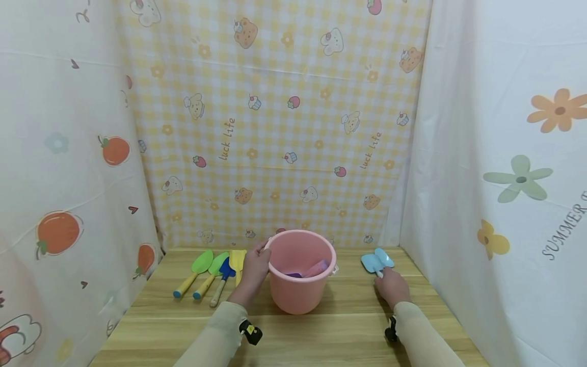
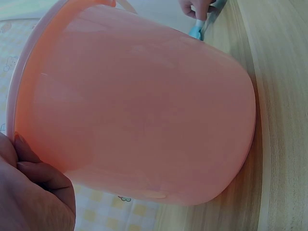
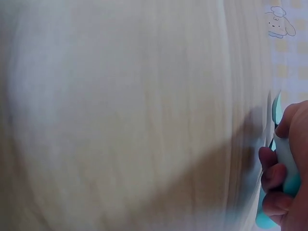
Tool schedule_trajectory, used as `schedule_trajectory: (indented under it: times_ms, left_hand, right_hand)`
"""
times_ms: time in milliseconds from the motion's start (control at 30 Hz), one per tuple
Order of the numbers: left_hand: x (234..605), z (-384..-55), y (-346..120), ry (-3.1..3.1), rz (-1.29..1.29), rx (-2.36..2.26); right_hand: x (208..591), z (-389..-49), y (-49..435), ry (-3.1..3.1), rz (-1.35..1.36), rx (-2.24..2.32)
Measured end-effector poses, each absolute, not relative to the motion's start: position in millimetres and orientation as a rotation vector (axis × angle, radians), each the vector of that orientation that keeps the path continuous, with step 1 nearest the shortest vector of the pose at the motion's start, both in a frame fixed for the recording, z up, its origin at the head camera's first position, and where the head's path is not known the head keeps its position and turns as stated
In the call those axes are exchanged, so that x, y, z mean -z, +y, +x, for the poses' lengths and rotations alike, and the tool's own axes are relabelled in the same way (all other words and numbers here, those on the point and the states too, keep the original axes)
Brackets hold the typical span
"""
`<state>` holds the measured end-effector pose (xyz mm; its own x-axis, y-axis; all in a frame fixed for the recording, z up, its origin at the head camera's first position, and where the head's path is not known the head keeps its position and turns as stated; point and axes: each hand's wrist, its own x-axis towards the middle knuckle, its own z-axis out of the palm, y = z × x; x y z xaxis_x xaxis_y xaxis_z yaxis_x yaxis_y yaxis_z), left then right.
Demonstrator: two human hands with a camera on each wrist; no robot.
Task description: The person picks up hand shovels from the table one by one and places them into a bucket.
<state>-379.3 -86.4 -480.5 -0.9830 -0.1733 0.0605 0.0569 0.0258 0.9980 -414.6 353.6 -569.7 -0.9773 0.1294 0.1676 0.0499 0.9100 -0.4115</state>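
Observation:
A pink bucket [image 1: 298,293] stands upright on the table, with a purple thing [image 1: 294,275] and a pink piece [image 1: 316,268] inside; their kinds are unclear. My left hand [image 1: 255,267] grips its rim on the left side, thumb against the outer wall in the left wrist view. Over on the right, my right hand [image 1: 393,286] holds a light blue toy shovel by its handle [image 3: 288,166]. Two light blue blades [image 1: 370,263] show just beyond the fingers. In the right wrist view a second teal handle [image 3: 263,219] lies under the curled fingers.
Left of the bucket lie two green toy shovels [image 1: 202,262], a dark blue one [image 1: 225,268] and a yellow one [image 1: 237,259], partly behind my left hand. Printed cloth [image 1: 275,127] hangs behind the wooden table [image 1: 339,336] and along both sides.

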Motion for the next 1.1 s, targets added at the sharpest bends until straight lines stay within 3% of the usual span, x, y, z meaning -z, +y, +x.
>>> schedule_trajectory:
  times_ms: [300,1100]
  left_hand:
    - [479.5,-379.0,-86.3,-2.133,0.121,2.078]
    - [482.6,-378.4,-88.6,-2.128,0.100,2.083]
  right_hand:
    - [572.8,-421.9,357.0,-2.863,-0.180,-0.743]
    - [538.8,-423.4,337.9,-2.737,-0.033,-0.896]
